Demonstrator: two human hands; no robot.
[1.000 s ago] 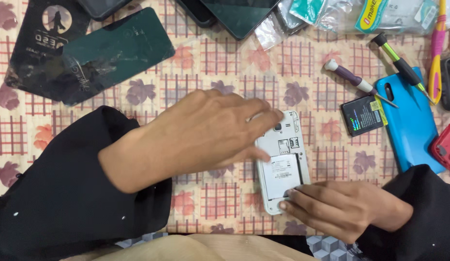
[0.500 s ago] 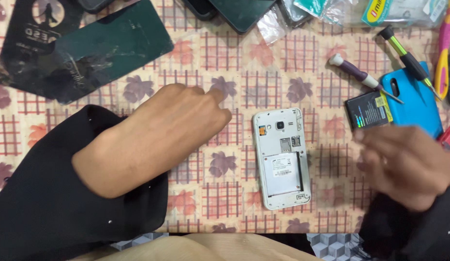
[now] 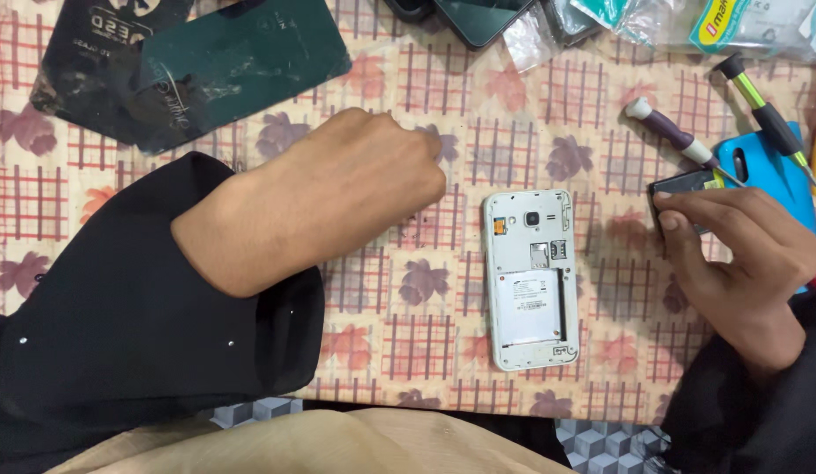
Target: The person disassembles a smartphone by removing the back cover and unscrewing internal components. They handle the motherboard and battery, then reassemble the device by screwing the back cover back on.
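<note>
Right fingers [image 3: 689,211] now on dark battery [image 3: 680,186]

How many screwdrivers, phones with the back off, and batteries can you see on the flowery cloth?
Screwdrivers: 2, one with a purple handle and one with a black and green handle.
Open white phone, back cover off, battery bay empty: 1.
Black battery, under the right hand fingertips: 1.
The left hand rests closed on the cloth, apart from the phone.
Total: 4.

screwdrivers [image 3: 680,139], blue case [image 3: 772,171], dark covers [image 3: 241,66]
</note>
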